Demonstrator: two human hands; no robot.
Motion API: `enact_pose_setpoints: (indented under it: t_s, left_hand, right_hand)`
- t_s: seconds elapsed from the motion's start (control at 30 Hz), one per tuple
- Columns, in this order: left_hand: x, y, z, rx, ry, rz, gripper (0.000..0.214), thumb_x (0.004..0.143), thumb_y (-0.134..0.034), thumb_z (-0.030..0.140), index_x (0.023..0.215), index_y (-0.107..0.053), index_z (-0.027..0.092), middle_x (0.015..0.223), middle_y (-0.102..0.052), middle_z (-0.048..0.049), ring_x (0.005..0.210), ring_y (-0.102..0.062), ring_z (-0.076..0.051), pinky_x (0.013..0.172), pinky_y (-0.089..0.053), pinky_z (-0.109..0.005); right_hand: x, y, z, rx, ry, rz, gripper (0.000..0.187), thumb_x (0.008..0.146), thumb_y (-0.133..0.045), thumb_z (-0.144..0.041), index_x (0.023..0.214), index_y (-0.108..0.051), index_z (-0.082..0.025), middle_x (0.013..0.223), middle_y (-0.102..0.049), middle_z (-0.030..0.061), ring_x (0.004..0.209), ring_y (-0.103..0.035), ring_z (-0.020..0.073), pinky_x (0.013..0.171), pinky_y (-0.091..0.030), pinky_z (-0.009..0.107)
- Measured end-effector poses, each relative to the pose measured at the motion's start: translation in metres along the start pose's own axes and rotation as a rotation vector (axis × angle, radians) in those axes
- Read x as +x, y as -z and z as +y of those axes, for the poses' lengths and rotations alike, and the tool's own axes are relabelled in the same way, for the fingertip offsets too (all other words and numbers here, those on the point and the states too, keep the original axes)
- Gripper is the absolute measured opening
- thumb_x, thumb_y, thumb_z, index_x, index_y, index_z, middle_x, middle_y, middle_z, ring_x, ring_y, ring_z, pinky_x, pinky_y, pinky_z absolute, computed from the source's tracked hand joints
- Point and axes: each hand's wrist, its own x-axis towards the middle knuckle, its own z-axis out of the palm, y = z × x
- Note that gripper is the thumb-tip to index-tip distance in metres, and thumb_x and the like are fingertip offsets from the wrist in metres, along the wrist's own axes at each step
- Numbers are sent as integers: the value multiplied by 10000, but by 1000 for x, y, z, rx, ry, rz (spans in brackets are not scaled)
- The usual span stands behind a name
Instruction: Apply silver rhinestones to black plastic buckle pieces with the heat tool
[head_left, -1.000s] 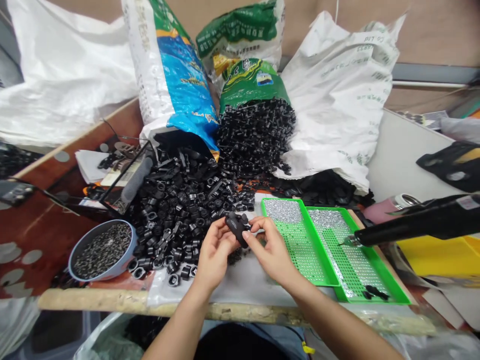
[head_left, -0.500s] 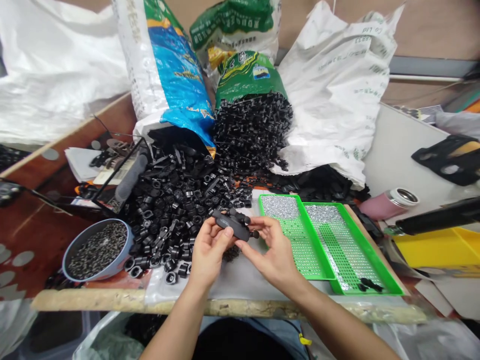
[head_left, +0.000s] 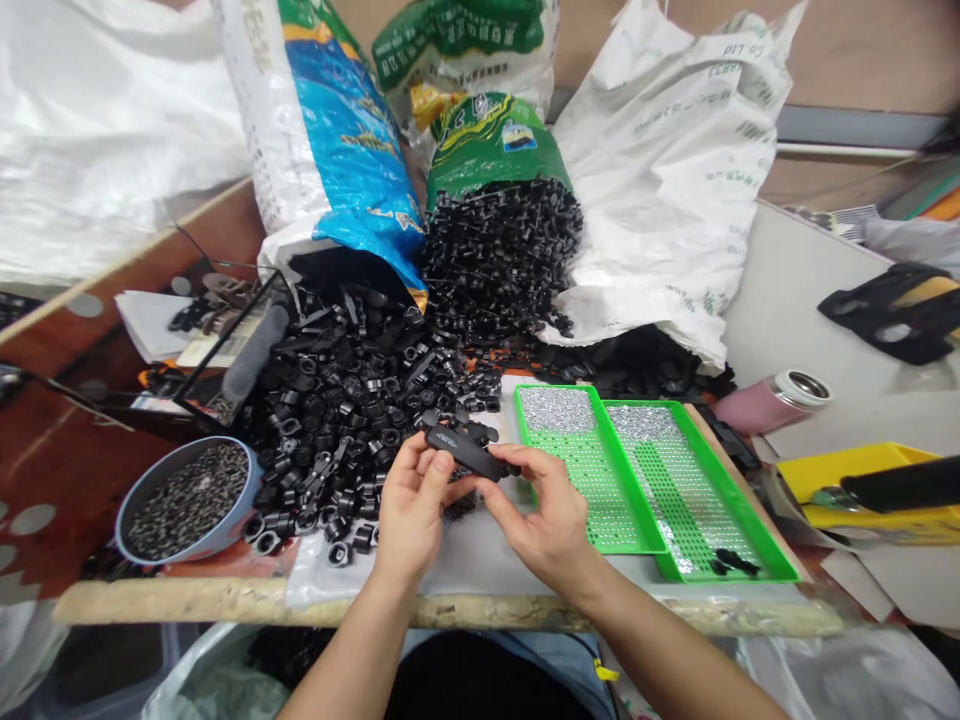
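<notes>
A long black plastic part (head_left: pixel 463 452) with rounded ends and small pale lettering is held in front of me. My left hand (head_left: pixel 414 500) grips its left end, thumb on the near face and fingers behind. My right hand (head_left: pixel 546 512) pinches around its right end, where a small dark knob sits between thumb and forefinger. Other small black pieces show behind the part, but I cannot make out how they join. Just beyond the left hand spreads a heap of black plastic pieces (head_left: pixel 337 400), many of them ring-shaped.
Two green trays (head_left: pixel 660 520) with silvery small parts stand right, one bearing black pieces (head_left: pixel 733 562). A blue bowl (head_left: pixel 255 485) of tiny parts is left. Sacks (head_left: pixel 360 150) line the back. Right are a pink flask (head_left: pixel 761 405), yellow bin (head_left: pixel 817 480) and black-handled tool (head_left: pixel 900 487).
The black part has turned slightly in my hands, showing more of its lettered face. At the right, the black-handled tool has swung right and lower. The view has shifted a little.
</notes>
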Motion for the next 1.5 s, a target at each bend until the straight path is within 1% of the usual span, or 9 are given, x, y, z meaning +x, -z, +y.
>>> enact_pose_setpoints:
  t_s: [0.33,0.63,0.8,0.93,1.1,1.17,1.27,1.33,1.5]
  left_hand:
    - [1,-2,-2,-35,21,53,529,613,-976,452,1013,-715,228,1044,-773,-33,877,-751,-186,638,-670,-266]
    - [-1,1,-4,35,-4,-8,539,751,-895,458,1219,-752,230,1201,-774,-94,1068,-735,-238,782,-648,-267]
    - [-3,3,-7,100,-90,-60,402,891,-775,438,1244,-746,247,1249,-761,-88,1120,-722,-241,907,-608,-298]
    - [-7,6,-4,268,-162,-140,357,975,-668,426,1289,-720,265,1271,-732,-94,1171,-685,-248,1007,-550,-341]
    - [-9,11,7,595,-382,-168,292,945,-701,400,1185,-795,261,1173,-672,-95,1130,-627,-243,974,-519,-305]
    - [-9,15,13,582,-297,-233,319,913,-742,397,1200,-797,269,1040,-685,-83,983,-655,-222,893,-539,-298]
    - [-8,22,20,369,53,-412,421,869,-795,380,1278,-760,287,942,-759,-78,839,-715,-217,844,-567,-334]
    - [-7,27,25,189,290,-494,464,842,-815,379,1289,-753,272,1001,-800,-112,878,-761,-261,856,-588,-379]
    - [-4,28,28,6,548,-475,366,812,-850,388,1144,-811,239,1009,-817,-146,815,-796,-251,742,-618,-326]
  right_hand:
    - [6,3,-1,34,78,8,281,947,-654,-139,1207,-583,-217,1050,-747,84,990,-758,214,880,-663,366]
    - [8,6,-2,75,-57,-59,161,904,-681,-159,1040,-694,-244,1046,-723,80,991,-731,231,889,-647,400]
    - [2,2,5,258,-324,-73,241,882,-735,-236,1115,-675,-250,1126,-717,87,1073,-719,236,880,-654,387]
    - [6,4,15,633,-594,-292,275,930,-701,-365,1176,-681,-243,1144,-762,78,1005,-762,222,863,-672,399]
    - [16,17,26,733,-580,-391,247,939,-698,-379,1152,-719,-255,1130,-773,57,959,-764,202,854,-666,392]
    - [22,26,29,632,-484,-406,229,960,-667,-331,1173,-721,-268,1119,-775,53,991,-753,199,870,-652,381]
    - [31,39,32,442,-283,-447,239,989,-596,-267,1192,-722,-272,1147,-766,60,1056,-733,210,926,-625,411]
    - [38,47,33,341,-154,-492,260,998,-566,-231,1204,-720,-274,1159,-762,57,1083,-723,210,964,-609,430]
    - [46,56,34,308,21,-578,316,1012,-542,-176,1263,-697,-291,1182,-764,36,1123,-712,193,985,-613,428]
